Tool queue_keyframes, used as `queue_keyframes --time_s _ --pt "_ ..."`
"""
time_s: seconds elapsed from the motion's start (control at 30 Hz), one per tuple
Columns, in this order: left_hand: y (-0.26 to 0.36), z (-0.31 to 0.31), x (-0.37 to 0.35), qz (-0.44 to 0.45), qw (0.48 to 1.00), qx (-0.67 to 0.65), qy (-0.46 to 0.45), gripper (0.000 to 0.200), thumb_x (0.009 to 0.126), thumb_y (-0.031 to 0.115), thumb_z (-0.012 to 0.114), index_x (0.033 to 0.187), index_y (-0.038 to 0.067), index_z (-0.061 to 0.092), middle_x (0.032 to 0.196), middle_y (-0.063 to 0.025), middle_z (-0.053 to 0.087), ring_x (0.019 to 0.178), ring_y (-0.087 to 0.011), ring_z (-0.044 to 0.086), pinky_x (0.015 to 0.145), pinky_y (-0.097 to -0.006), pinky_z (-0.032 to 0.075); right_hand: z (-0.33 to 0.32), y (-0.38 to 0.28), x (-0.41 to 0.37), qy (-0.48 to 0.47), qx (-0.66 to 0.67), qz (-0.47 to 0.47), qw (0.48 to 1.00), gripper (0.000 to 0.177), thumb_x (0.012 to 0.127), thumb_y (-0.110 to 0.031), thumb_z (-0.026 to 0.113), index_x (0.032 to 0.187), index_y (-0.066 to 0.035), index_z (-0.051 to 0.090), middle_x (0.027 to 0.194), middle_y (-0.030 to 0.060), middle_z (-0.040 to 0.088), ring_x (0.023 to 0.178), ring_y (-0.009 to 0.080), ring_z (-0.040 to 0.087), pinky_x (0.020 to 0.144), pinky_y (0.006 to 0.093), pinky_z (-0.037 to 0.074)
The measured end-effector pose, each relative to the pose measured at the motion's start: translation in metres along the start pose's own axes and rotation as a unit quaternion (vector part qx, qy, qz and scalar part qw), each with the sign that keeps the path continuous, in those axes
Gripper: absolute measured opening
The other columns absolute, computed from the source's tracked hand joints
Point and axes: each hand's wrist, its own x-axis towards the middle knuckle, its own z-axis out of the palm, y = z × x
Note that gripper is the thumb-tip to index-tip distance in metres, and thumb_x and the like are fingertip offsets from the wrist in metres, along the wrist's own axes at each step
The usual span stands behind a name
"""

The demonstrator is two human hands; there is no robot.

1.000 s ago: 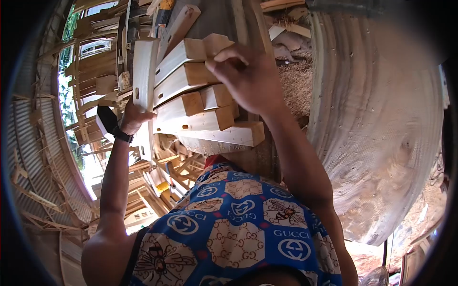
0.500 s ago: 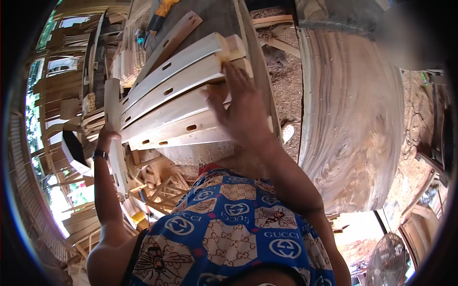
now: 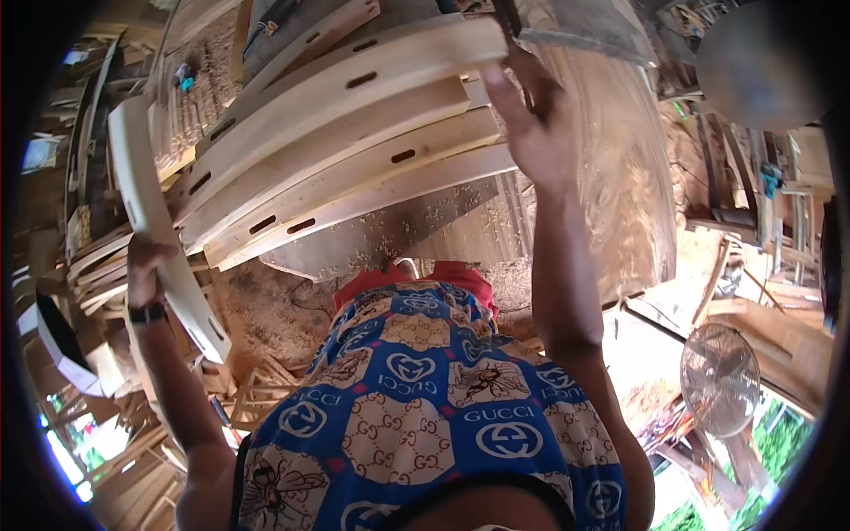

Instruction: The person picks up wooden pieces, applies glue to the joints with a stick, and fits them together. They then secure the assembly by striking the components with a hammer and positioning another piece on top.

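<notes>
My left hand (image 3: pixel 150 265) is wrapped round the middle of a slotted wooden piece (image 3: pixel 168 230) that stands across the left ends of several boards. At the upper right, my right hand (image 3: pixel 531 115) grips the far end of a long slotted board (image 3: pixel 354 81), thumb on its near side. That board lies raised over the others. Below it are more pale boards, one with dark oval slots (image 3: pixel 354 175), side by side on a dark work surface (image 3: pixel 381 230).
A large wooden slab (image 3: pixel 611 159) lies to the right. A wire-caged fan (image 3: pixel 719 379) stands at the lower right. Wood scraps and small frames (image 3: pixel 257 389) are at the lower left. A narrow board (image 3: pixel 328 35) lies beyond the others.
My right hand has moved up and right and now holds the end of a board, which is lifted and shifted. My left hand and its wooden piece appear farther left. The view has turned.
</notes>
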Motion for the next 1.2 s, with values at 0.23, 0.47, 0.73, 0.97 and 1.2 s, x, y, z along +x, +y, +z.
queue_keyframes --time_s 0.23,0.47,0.73,0.97,1.2 --pt "-0.001 0.022 -0.084 -0.002 0.992 -0.045 -0.115 0.068 0.052 0.023 0.077 0.115 0.0 0.066 0.1 -0.0045 0.069 0.091 -0.0185 0.063 0.083 -0.0328 0.05 -0.04 -0.011 -0.117 0.013 -0.055 0.162 0.985 0.056 0.099 -0.041 0.066 0.133 0.004 0.063 0.121 0.0176 0.072 0.114 0.0237 0.064 0.102 0.0379 0.047" --pt "-0.071 0.05 -0.096 -0.116 0.982 -0.085 -0.125 0.064 0.049 0.011 0.083 0.11 0.004 0.068 0.093 -0.0004 0.067 0.084 -0.0168 0.063 0.078 -0.0313 0.05 -0.018 0.04 -0.144 0.023 -0.05 0.189 0.98 0.074 0.097 -0.042 0.069 0.143 0.012 0.049 0.147 0.0285 0.052 0.142 0.0354 0.046 0.119 0.041 0.032" --pt "-0.113 0.088 -0.115 -0.045 0.982 -0.171 -0.061 0.069 0.051 0.01 0.087 0.115 0.003 0.064 0.096 -0.0011 0.066 0.088 -0.018 0.064 0.078 -0.0329 0.052 -0.021 0.059 -0.126 -0.036 -0.216 0.13 0.967 0.072 0.096 -0.042 0.071 0.138 0.013 0.052 0.139 0.0322 0.056 0.134 0.0406 0.052 0.113 0.0424 0.04" --pt "-0.09 0.008 -0.121 0.17 0.969 0.174 -0.041 0.013 0.073 0.024 0.086 0.065 0.025 0.076 0.092 -0.0091 0.073 0.077 -0.0154 0.072 0.072 -0.0299 0.064 -0.014 0.058 -0.052 0.026 -0.193 0.112 0.974 0.049 0.104 -0.03 0.06 0.136 0.007 0.058 0.118 0.0161 0.07 0.104 0.0234 0.067 0.092 0.034 0.052" --pt "0.003 -0.006 -0.036 0.0 0.982 -0.165 -0.092 0.072 0.069 0.021 0.078 0.128 -0.011 0.052 0.1 -0.0124 0.065 0.089 -0.023 0.068 0.079 -0.0335 0.057 0.02 0.106 0.039 -0.142 -0.195 0.21 0.948 0.07 0.099 -0.059 0.057 0.123 0.005 0.069 0.124 0.024 0.07 0.119 0.0328 0.066 0.103 0.0401 0.047"
